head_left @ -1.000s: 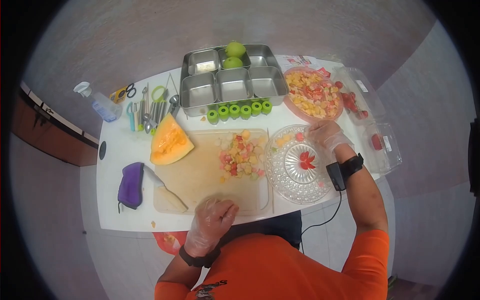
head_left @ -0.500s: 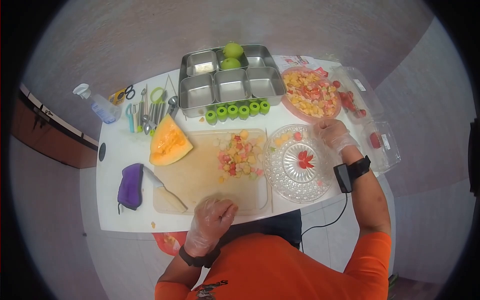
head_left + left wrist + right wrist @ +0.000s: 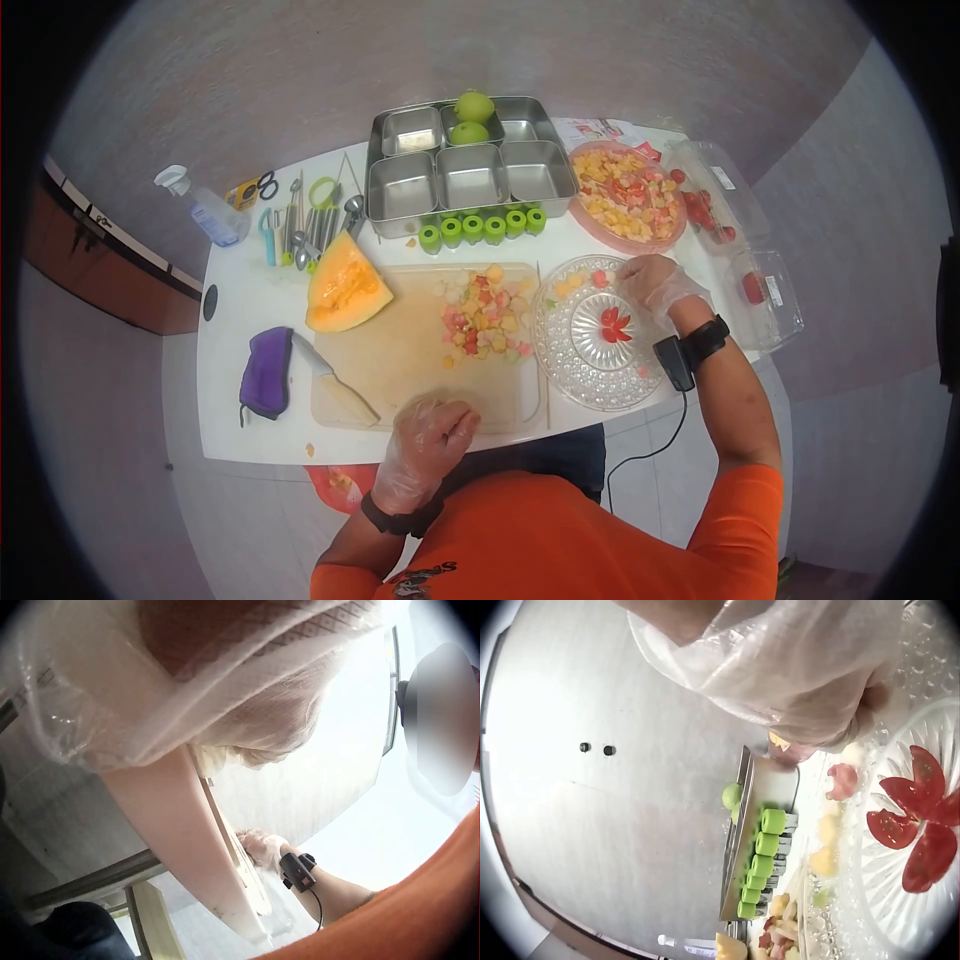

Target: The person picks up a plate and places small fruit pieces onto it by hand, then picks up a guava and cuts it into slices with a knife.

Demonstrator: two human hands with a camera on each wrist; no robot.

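Observation:
The gloved left hand (image 3: 430, 445) is curled at the front edge of the cutting board (image 3: 370, 375); nothing shows in it. At the upper right of the clear glass plate (image 3: 568, 375), the gloved right hand (image 3: 655, 285) has bent fingers lowered to the rim. Whether they pinch a piece is hidden. Red petal-like pieces (image 3: 616, 324) lie at the plate's middle. Along the rim, a pink-red piece (image 3: 843, 782) and yellow pieces (image 3: 823, 860) lie beside the right hand (image 3: 817, 682) in the right wrist view. The left wrist view has the left hand (image 3: 247, 682) close up.
Small cut fruit (image 3: 485, 315) covers the board's right part, a melon wedge (image 3: 345, 290) its upper left corner, and a knife (image 3: 335, 380) its left edge. Behind stand a steel tray (image 3: 472, 175), green-topped cutters (image 3: 472, 230) and a pink fruit platter (image 3: 630, 242). Clear boxes (image 3: 765, 295) are at right.
The right hand first moved slightly right, then back left, staying by the plate's upper right rim. The left hand remains at the board's front edge. The view has shifted slightly.

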